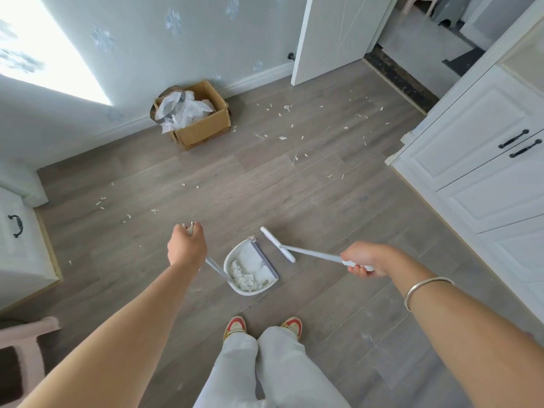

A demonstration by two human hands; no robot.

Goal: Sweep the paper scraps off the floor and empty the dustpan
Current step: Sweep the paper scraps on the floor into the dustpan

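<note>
Head view: the left hand [187, 245] grips the long handle of the dustpan [251, 256], which sits on the floor [294, 201] holding paper scraps [245, 276] (more lie scattered beyond); just beside it, the broom [278, 245], its handle clasped by the right hand [363, 259].

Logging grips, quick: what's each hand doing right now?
Left hand: closed round the dustpan handle.
Right hand: closed round the broom handle.

Floor [294, 201]: open plank span at centre, only paper scraps [282, 138] on it.
Cardboard box [203, 125]: against far wall.
White cabinet [477, 160]: bounds right side.
Low white unit [20, 245]: bounds left side.
Door [332, 33]: open, threshold beside it unblocked.
Dustpan [250, 254], broom [306, 252]: near feet, narrow gap between.
</note>
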